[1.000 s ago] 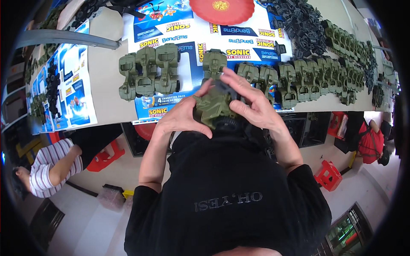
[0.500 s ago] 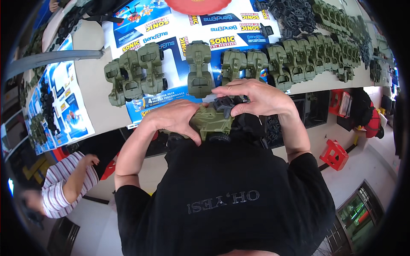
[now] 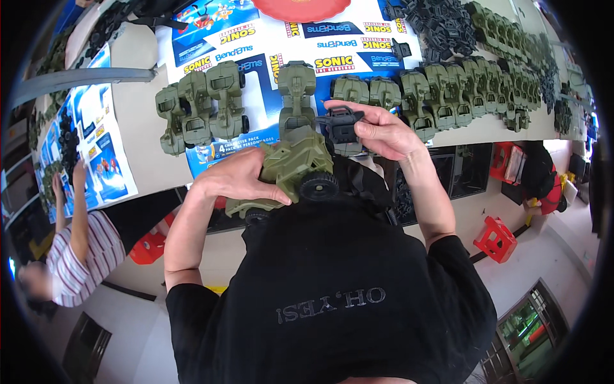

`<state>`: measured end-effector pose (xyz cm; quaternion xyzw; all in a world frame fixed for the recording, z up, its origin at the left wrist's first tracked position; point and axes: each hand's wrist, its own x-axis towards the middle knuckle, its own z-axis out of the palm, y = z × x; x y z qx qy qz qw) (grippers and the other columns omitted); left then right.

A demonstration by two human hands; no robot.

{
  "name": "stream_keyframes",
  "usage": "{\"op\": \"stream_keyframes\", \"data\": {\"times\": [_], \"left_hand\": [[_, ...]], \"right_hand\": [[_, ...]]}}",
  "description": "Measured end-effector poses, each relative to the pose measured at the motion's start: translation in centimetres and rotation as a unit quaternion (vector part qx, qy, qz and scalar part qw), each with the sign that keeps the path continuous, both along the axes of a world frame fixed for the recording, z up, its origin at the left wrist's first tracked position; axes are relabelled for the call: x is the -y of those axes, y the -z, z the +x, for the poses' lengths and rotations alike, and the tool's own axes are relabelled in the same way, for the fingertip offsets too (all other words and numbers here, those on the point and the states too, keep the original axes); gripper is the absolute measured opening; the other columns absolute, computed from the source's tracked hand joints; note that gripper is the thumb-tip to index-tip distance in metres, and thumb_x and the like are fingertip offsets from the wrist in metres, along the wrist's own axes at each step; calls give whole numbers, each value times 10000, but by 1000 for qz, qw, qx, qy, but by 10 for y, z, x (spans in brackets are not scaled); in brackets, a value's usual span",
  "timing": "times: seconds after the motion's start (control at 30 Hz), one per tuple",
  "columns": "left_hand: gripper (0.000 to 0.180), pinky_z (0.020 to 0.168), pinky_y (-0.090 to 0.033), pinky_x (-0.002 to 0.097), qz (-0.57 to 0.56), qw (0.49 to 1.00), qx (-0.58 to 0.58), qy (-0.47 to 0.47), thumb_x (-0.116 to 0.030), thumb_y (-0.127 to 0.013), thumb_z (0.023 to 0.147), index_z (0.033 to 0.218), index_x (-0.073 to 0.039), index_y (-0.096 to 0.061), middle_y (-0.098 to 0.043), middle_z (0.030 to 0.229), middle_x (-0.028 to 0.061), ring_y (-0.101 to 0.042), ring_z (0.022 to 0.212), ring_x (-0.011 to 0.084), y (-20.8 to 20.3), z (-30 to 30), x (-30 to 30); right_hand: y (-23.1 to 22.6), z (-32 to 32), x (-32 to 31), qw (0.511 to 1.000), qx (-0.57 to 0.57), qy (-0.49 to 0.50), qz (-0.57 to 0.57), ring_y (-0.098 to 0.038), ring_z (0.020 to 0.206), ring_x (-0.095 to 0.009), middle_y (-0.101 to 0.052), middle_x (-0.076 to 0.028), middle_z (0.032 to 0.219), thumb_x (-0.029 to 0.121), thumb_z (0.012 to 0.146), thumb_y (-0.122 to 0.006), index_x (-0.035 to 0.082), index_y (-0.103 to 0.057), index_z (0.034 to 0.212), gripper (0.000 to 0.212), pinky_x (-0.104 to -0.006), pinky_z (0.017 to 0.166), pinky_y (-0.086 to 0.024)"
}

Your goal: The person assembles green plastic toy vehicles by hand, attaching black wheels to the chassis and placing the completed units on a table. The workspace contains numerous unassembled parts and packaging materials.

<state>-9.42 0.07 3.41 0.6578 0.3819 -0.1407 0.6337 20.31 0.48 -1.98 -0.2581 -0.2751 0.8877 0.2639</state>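
Note:
My left hand (image 3: 236, 176) grips an olive green toy truck (image 3: 291, 169) with black wheels, tilted on its side just off the table's near edge. My right hand (image 3: 384, 131) pinches a small black plastic part (image 3: 342, 125) just above and right of the truck, close to its upper end. Behind them on the table (image 3: 141, 109), another green truck (image 3: 295, 89) stands upright.
A row of green toy trucks (image 3: 448, 86) runs along the table to the right, and three more (image 3: 201, 105) stand at the left. Black parts (image 3: 448, 25) are piled at the back. Printed cardboard sheets (image 3: 256, 38) cover the table. A person in a striped shirt (image 3: 83, 249) works at left. Red stools (image 3: 495, 240) stand below.
The two hands have come apart: my right hand has lifted off the truck and now holds a black part, while my left hand has turned the truck onto its side.

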Motion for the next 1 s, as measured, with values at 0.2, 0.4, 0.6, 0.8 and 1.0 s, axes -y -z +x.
{"op": "stream_keyframes", "data": {"times": [0.2, 0.4, 0.6, 0.8, 1.0], "left_hand": [[496, 541, -407, 338, 30, 999, 1, 18, -458, -717, 767, 877, 16, -620, -583, 655, 104, -506, 577, 185, -10, 1, -4], [540, 535, -413, 362, 67, 992, 33, -100, -494, -686, 778, 935, 17, -609, -561, 628, 132, -504, 556, 220, -20, 12, 4], [800, 823, -465, 410, 33, 995, -26, -87, -587, -648, 749, 1184, 63, -478, -631, 958, 250, -615, 941, 369, -32, 21, 1], [835, 840, -462, 418, 54, 992, -36, -105, -616, -615, 750, 1175, 87, -470, -626, 959, 261, -607, 957, 375, -32, 26, 7], [766, 831, -470, 398, 35, 991, -60, -113, -596, -599, 775, 1147, 66, -503, -635, 946, 235, -619, 928, 349, -34, 32, 8]], "right_hand": [[-8, -6, -3, 999, 22, 28, 17, -537, 1077, -103, -572, -67, 1192, 179, 908, -580, 21, -405, 1359, 509, -246, 845, -461], [-32, -15, 3, 970, 182, 40, 158, -500, 880, -54, -569, -39, 1123, 86, 787, -712, 61, -500, 1309, 565, -209, 788, -430], [-35, -15, 4, 944, 221, 21, 243, -498, 771, -62, -570, -36, 1107, 86, 728, -758, 71, -554, 1264, 574, -219, 768, -430], [-28, -13, 10, 993, 73, 54, 81, -541, 951, -88, -605, -50, 1111, 96, 787, -707, 26, -489, 1308, 569, -256, 859, -433], [3, -7, 16, 995, 40, 69, 54, -509, 1149, -144, -554, -105, 1260, 164, 853, -648, -9, -456, 1317, 531, -306, 992, -378]]}}
